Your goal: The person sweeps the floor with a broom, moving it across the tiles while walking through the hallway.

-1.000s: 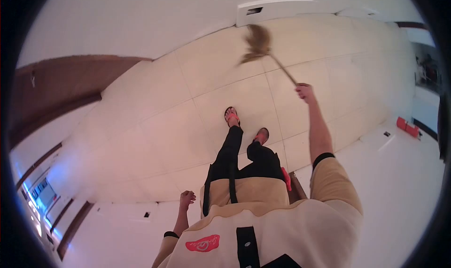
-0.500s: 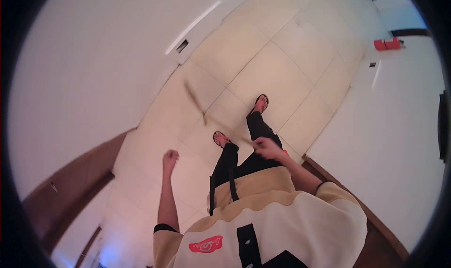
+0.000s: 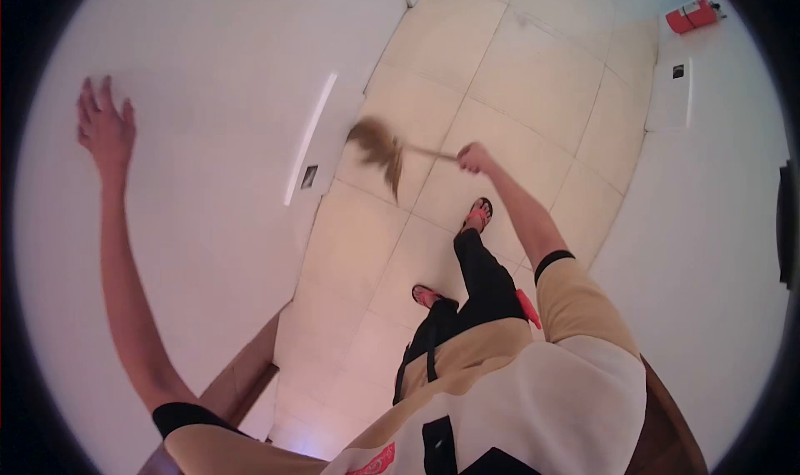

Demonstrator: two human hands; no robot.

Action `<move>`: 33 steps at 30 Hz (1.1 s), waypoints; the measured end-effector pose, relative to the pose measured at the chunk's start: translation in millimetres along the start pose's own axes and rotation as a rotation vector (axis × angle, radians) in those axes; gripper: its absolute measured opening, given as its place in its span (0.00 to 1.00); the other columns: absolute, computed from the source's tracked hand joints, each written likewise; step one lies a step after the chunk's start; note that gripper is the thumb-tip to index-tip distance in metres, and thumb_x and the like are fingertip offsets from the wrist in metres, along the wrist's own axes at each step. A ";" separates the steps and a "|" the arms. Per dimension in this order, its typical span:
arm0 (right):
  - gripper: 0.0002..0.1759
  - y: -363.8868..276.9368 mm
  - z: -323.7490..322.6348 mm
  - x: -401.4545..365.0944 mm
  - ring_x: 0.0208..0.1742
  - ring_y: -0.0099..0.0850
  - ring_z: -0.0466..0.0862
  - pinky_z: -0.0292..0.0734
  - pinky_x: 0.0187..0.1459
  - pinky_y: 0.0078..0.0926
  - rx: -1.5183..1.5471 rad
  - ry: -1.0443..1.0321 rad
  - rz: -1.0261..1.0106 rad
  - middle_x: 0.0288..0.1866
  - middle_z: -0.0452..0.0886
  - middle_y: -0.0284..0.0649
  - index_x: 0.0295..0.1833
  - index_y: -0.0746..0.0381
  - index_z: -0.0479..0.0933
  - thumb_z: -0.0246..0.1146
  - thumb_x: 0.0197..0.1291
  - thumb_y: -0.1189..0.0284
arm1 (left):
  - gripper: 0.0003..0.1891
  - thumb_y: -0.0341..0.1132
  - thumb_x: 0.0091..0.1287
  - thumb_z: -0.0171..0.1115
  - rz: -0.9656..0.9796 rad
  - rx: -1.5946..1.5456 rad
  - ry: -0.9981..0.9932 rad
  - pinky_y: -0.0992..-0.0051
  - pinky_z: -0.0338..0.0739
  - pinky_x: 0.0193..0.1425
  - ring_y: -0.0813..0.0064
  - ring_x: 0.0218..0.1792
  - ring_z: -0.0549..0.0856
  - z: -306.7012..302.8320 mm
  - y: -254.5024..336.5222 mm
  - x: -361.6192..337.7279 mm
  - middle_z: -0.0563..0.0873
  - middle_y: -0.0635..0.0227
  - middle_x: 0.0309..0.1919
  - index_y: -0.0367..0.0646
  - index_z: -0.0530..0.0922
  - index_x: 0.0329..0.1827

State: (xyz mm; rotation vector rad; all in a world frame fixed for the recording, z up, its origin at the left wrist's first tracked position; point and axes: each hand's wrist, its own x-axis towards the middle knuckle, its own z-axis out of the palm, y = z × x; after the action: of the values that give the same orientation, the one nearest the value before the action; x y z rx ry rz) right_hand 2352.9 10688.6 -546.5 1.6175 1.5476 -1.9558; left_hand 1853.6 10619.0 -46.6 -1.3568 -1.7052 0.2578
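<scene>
In a narrow corridor between two white walls, the right hand [image 3: 475, 157] is out in front at arm's length, its fingers closed tight around the end of a thin stick. The stick belongs to what looks like a small broom [image 3: 379, 148], though motion blur makes it hard to be sure. The brown bristle head sits to the left of the fist, above the pale tiled floor [image 3: 533, 75], just beside the foot of the left wall [image 3: 208, 100] where tile meets wall. A small dark wall plate [image 3: 310, 176] and a bright vertical strip lie on that wall close to the bristles. The left hand [image 3: 104, 129] is raised high and wide to the side, empty, with its fingers spread apart against the left wall; whether it touches the surface cannot be told. Two feet in pink sandals [image 3: 477, 215] stand on the tiles, one ahead of the other, near the middle of the passage. Bare floor runs on beyond them toward the top of the view. The right wall [image 3: 708, 225] bounds the tiles on the other side, and a red canister [image 3: 692, 15] lies at its far end. A wooden frame [image 3: 242, 375] edges the floor low on the left.
</scene>
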 end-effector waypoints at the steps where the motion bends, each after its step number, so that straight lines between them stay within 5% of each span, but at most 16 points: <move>1: 0.09 -26.1 -31.2 14.9 0.10 0.21 0.68 0.61 0.08 0.19 0.039 0.129 -0.010 0.16 0.74 0.39 0.30 0.65 0.76 0.57 0.38 0.78 | 0.25 0.46 0.58 0.50 0.049 0.097 -0.005 0.53 0.57 0.55 0.62 0.60 0.59 1.6 -1.4 32.7 0.56 0.69 0.62 0.63 0.58 0.60; 3: 0.10 -56.6 -86.5 51.6 0.10 0.22 0.69 0.62 0.09 0.20 0.113 0.345 -0.003 0.17 0.75 0.41 0.32 0.66 0.74 0.56 0.39 0.79 | 0.26 0.50 0.59 0.47 0.147 0.295 -0.025 0.53 0.56 0.55 0.63 0.60 0.58 0.7 3.3 78.7 0.55 0.71 0.63 0.67 0.55 0.62; 6: 0.08 -90.9 -112.0 80.4 0.26 0.43 0.77 0.73 0.27 0.33 -0.214 0.879 -0.183 0.27 0.77 0.50 0.31 0.68 0.70 0.55 0.40 0.78 | 0.26 0.56 0.60 0.41 0.065 0.278 0.140 0.53 0.53 0.55 0.64 0.61 0.57 19.3 18.5 87.1 0.53 0.72 0.64 0.73 0.50 0.63; 8: 0.11 -117.2 -98.1 40.2 0.35 0.52 0.75 0.72 0.35 0.36 0.044 0.824 -0.185 0.34 0.75 0.56 0.35 0.69 0.68 0.54 0.42 0.77 | 0.27 0.58 0.60 0.39 -0.031 0.711 -0.357 0.53 0.50 0.56 0.64 0.61 0.57 -26.1 62.4 102.0 0.52 0.73 0.64 0.73 0.49 0.63; 9: 0.11 -110.3 -88.8 35.5 0.31 0.48 0.76 0.72 0.32 0.36 0.132 0.862 -0.234 0.31 0.75 0.55 0.35 0.68 0.68 0.55 0.42 0.77 | 0.27 0.59 0.60 0.38 -0.113 0.922 -0.587 0.53 0.48 0.56 0.64 0.61 0.57 -42.2 76.5 115.3 0.52 0.73 0.64 0.72 0.49 0.63; 12: 0.11 -137.0 -45.9 -74.7 0.15 0.39 0.74 0.71 0.22 0.32 0.544 0.548 -0.099 0.19 0.74 0.50 0.34 0.68 0.69 0.56 0.42 0.75 | 0.27 0.59 0.60 0.37 -0.142 0.885 -0.628 0.54 0.46 0.56 0.64 0.61 0.56 -37.9 69.1 115.9 0.51 0.72 0.64 0.72 0.49 0.64; 15: 0.12 -145.7 -43.9 -4.2 0.11 0.22 0.69 0.62 0.10 0.22 0.550 0.401 -0.181 0.15 0.71 0.38 0.36 0.66 0.72 0.56 0.42 0.78 | 0.27 0.60 0.60 0.35 0.042 0.240 0.113 0.55 0.45 0.56 0.62 0.60 0.56 14.6 23.0 91.7 0.50 0.70 0.65 0.71 0.50 0.64; 18: 0.11 -164.2 -86.3 125.8 0.12 0.25 0.71 0.65 0.12 0.25 0.179 0.546 -0.222 0.15 0.73 0.39 0.33 0.67 0.74 0.57 0.39 0.75 | 0.27 0.60 0.60 0.35 0.103 0.186 0.166 0.55 0.45 0.56 0.61 0.61 0.54 11.7 28.2 94.4 0.50 0.68 0.65 0.70 0.50 0.64; 21: 0.09 -173.2 -105.1 157.9 0.11 0.26 0.71 0.66 0.12 0.27 0.181 0.895 -0.238 0.15 0.72 0.39 0.30 0.67 0.73 0.57 0.39 0.76 | 0.28 0.59 0.60 0.35 -0.177 0.903 -0.660 0.55 0.45 0.56 0.60 0.60 0.54 -26.3 73.9 119.4 0.49 0.67 0.65 0.68 0.51 0.64; 22: 0.09 -178.4 -107.8 154.3 0.11 0.26 0.70 0.66 0.11 0.27 0.207 1.019 -0.246 0.15 0.72 0.39 0.31 0.67 0.73 0.57 0.40 0.76 | 0.28 0.59 0.60 0.35 -0.084 0.697 -0.410 0.55 0.45 0.56 0.61 0.60 0.55 -17.7 61.3 114.0 0.49 0.66 0.65 0.68 0.51 0.64; 24: 0.09 -161.5 -96.8 105.3 0.11 0.24 0.70 0.64 0.10 0.24 0.508 0.950 -0.308 0.14 0.70 0.37 0.33 0.67 0.71 0.56 0.42 0.78 | 0.28 0.59 0.60 0.34 0.078 0.264 0.091 0.56 0.45 0.56 0.61 0.60 0.56 12.3 26.3 96.3 0.49 0.66 0.65 0.67 0.51 0.64; 26: 0.13 -164.3 -89.2 17.1 0.12 0.27 0.72 0.65 0.12 0.25 0.619 0.659 -0.202 0.15 0.72 0.41 0.38 0.68 0.70 0.55 0.42 0.79 | 0.28 0.59 0.60 0.34 0.088 0.252 0.117 0.56 0.44 0.56 0.61 0.59 0.56 9.5 28.4 100.0 0.49 0.65 0.65 0.67 0.51 0.64; 31: 0.14 -135.5 -119.3 56.6 0.11 0.22 0.69 0.61 0.11 0.18 0.632 0.358 -0.109 0.16 0.71 0.38 0.39 0.67 0.71 0.57 0.42 0.78 | 0.28 0.59 0.60 0.34 0.076 0.251 0.107 0.56 0.44 0.56 0.61 0.60 0.55 3.8 34.4 97.6 0.49 0.65 0.65 0.67 0.50 0.64; 33: 0.15 -129.2 -160.0 114.0 0.11 0.27 0.72 0.65 0.12 0.24 0.068 0.468 -0.086 0.16 0.73 0.45 0.39 0.70 0.70 0.55 0.41 0.77 | 0.28 0.59 0.60 0.34 0.083 0.240 0.107 0.56 0.43 0.56 0.61 0.60 0.55 6.6 33.6 95.8 0.49 0.65 0.65 0.67 0.50 0.64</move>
State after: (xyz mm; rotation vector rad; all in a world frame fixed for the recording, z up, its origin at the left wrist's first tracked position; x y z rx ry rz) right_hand 2320.4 10921.4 -541.3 2.1909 1.7419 -1.7685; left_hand 1873.1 10715.9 -22.6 -1.2421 -1.4807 0.4160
